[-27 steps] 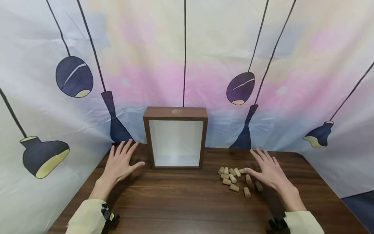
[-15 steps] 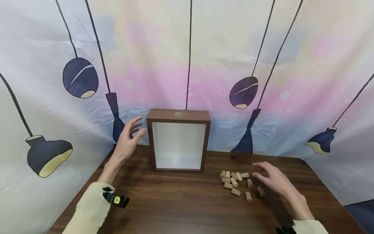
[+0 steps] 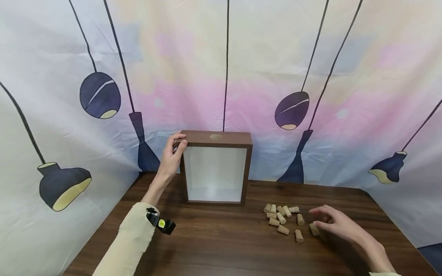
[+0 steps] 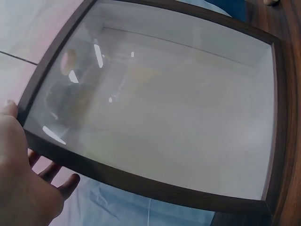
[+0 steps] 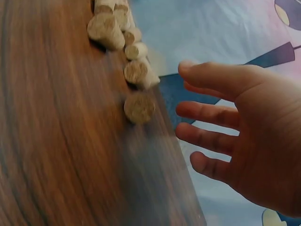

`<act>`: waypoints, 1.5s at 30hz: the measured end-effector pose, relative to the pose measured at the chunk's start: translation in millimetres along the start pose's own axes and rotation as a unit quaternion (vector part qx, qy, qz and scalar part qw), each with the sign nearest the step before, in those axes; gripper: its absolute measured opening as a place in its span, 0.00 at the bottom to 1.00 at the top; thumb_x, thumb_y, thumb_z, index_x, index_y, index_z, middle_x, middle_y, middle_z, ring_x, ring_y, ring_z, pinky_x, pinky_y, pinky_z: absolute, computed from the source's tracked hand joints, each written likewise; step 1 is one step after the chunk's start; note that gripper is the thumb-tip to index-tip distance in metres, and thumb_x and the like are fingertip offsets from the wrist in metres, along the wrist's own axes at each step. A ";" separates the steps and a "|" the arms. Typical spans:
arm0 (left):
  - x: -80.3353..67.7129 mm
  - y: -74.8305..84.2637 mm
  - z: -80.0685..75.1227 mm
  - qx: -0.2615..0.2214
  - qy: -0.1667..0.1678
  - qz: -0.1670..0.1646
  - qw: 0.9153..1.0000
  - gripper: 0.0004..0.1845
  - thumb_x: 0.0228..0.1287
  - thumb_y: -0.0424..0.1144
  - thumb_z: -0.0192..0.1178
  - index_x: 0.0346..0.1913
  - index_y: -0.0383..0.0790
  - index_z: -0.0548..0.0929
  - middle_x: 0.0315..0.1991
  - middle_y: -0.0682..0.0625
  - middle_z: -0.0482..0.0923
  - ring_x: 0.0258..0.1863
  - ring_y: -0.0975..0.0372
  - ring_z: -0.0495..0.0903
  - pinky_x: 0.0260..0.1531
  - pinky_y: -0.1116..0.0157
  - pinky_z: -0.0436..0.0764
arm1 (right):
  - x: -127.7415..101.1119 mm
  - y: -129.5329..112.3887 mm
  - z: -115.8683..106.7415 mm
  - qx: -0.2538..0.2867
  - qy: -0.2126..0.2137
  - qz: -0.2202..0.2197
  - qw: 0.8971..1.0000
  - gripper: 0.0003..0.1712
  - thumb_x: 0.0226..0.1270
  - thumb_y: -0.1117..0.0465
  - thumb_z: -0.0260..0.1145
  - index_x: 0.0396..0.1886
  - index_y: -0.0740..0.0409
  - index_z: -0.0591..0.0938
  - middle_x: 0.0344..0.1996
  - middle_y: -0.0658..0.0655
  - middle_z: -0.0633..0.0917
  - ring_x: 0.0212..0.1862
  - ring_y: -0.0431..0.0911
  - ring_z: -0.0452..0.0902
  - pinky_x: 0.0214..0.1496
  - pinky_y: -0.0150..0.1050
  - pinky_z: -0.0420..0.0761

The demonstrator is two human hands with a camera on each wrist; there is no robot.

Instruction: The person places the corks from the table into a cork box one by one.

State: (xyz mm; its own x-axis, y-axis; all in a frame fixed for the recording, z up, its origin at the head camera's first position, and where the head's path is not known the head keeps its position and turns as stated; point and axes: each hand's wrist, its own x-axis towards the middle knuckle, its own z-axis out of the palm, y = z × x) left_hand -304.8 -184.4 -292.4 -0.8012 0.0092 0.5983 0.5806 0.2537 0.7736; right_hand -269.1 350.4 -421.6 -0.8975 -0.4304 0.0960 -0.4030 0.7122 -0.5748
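Observation:
A brown wooden box frame (image 3: 248, 173) with a glass front and a white inside stands upright at the back of the table; its top has a round hole (image 3: 215, 137). My left hand (image 3: 177, 147) grips its upper left corner, fingers over the top edge and thumb on the front. The left wrist view shows the glass (image 4: 155, 108) close up, with that hand (image 4: 23, 183) at the frame's edge. Several corks (image 3: 281, 220) lie loose to the right. My right hand (image 3: 324, 219) hovers open beside the nearest cork (image 3: 313, 229), holding nothing; its fingers (image 5: 211, 115) are spread near a cork (image 5: 139, 108).
The dark wooden table (image 3: 221, 241) is closed in by a printed cloth backdrop (image 3: 241, 76) at the back and on both sides. The frame stands close to the back cloth. A small black device (image 3: 160, 223) sits on my left sleeve.
My left hand rose from the table and took hold of the frame's upper left corner. My right hand drew back toward me and lowered to the right end of the corks.

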 end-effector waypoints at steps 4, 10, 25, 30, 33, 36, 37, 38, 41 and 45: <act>1.3 -5.3 4.7 -0.009 0.012 0.003 1.000 0.20 0.80 0.36 0.45 0.66 0.29 0.64 0.78 0.39 0.51 0.69 0.43 0.59 0.63 0.46 0.61 | -3.4 10.7 2.5 0.037 -0.027 -0.018 0.999 0.23 0.71 0.55 0.66 0.61 0.62 0.78 0.53 0.62 0.80 0.37 0.31 0.72 0.35 0.34 0.74; 0.9 -11.9 12.7 -0.014 0.032 0.022 0.999 0.17 0.80 0.33 0.43 0.64 0.28 0.63 0.77 0.38 0.52 0.77 0.47 0.50 0.71 0.42 0.50 | -10.1 25.4 6.9 0.104 -0.078 -0.022 0.991 0.24 0.70 0.59 0.67 0.60 0.65 0.76 0.49 0.59 0.79 0.33 0.38 0.73 0.31 0.35 0.73; 1.4 -15.3 19.5 -0.034 0.058 0.049 0.997 0.16 0.79 0.30 0.43 0.63 0.26 0.63 0.75 0.33 0.53 0.78 0.47 0.47 0.72 0.41 0.47 | 1.4 13.4 2.5 0.094 -0.060 -0.011 0.994 0.18 0.67 0.60 0.69 0.52 0.65 0.78 0.37 0.51 0.83 0.33 0.36 0.79 0.32 0.35 0.79; 2.4 -17.2 18.0 -0.037 0.062 0.047 0.996 0.16 0.79 0.30 0.43 0.63 0.27 0.64 0.75 0.33 0.53 0.78 0.47 0.49 0.71 0.42 0.52 | 15.7 -7.3 -6.2 0.025 0.035 -0.096 0.995 0.14 0.64 0.66 0.71 0.49 0.60 0.81 0.36 0.47 0.84 0.34 0.32 0.79 0.33 0.32 0.80; 3.1 -17.6 18.3 -0.041 0.063 0.047 0.996 0.16 0.79 0.30 0.43 0.63 0.27 0.64 0.75 0.33 0.53 0.78 0.47 0.49 0.70 0.44 0.55 | 24.4 -24.6 -12.2 -0.017 0.091 -0.125 0.988 0.15 0.61 0.67 0.73 0.46 0.55 0.82 0.35 0.46 0.85 0.34 0.31 0.79 0.34 0.31 0.79; 3.4 -18.0 18.2 -0.039 0.062 0.046 0.996 0.16 0.79 0.31 0.43 0.63 0.27 0.64 0.75 0.34 0.53 0.78 0.48 0.49 0.70 0.45 0.56 | 33.1 -43.3 -18.2 -0.046 0.129 -0.137 0.981 0.16 0.59 0.67 0.74 0.46 0.53 0.83 0.35 0.44 0.84 0.34 0.31 0.79 0.36 0.30 0.80; 3.3 -17.7 18.2 -0.039 0.062 0.045 0.996 0.16 0.79 0.31 0.43 0.63 0.27 0.64 0.75 0.34 0.53 0.78 0.48 0.49 0.71 0.45 0.55 | 35.9 -49.2 -20.5 -0.054 0.135 -0.141 0.979 0.16 0.59 0.67 0.74 0.46 0.53 0.83 0.36 0.44 0.84 0.35 0.31 0.78 0.36 0.30 0.80; 3.1 -17.8 18.1 -0.038 0.061 0.044 0.996 0.16 0.80 0.31 0.43 0.63 0.27 0.64 0.75 0.35 0.53 0.78 0.48 0.49 0.71 0.44 0.55 | 38.6 -55.1 -22.8 -0.062 0.143 -0.147 0.977 0.17 0.58 0.67 0.74 0.47 0.53 0.83 0.36 0.43 0.84 0.35 0.31 0.78 0.37 0.30 0.80; 2.6 -17.5 17.8 -0.037 0.063 0.042 0.996 0.16 0.79 0.31 0.43 0.63 0.27 0.64 0.75 0.35 0.54 0.77 0.48 0.49 0.71 0.45 0.55 | 48.5 -72.1 -30.5 -0.072 0.162 -0.178 0.968 0.20 0.56 0.70 0.75 0.48 0.54 0.83 0.38 0.43 0.83 0.35 0.31 0.79 0.39 0.29 0.80; 1.5 -17.2 18.0 -0.039 0.063 0.036 0.997 0.16 0.80 0.32 0.43 0.64 0.27 0.64 0.75 0.35 0.53 0.77 0.48 0.50 0.70 0.46 0.57 | 60.7 -95.0 -40.3 -0.080 0.182 -0.220 0.955 0.22 0.55 0.71 0.75 0.49 0.50 0.83 0.38 0.42 0.83 0.35 0.31 0.79 0.40 0.27 0.79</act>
State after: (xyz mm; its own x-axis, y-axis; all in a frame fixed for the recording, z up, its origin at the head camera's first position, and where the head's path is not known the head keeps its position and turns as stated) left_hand -318.5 -171.4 -308.5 -0.7357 -0.0983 0.6701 0.6488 0.1813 0.7390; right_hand -292.5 279.1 -328.4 -0.6265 -0.5063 0.5925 -0.7510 0.5956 -0.2852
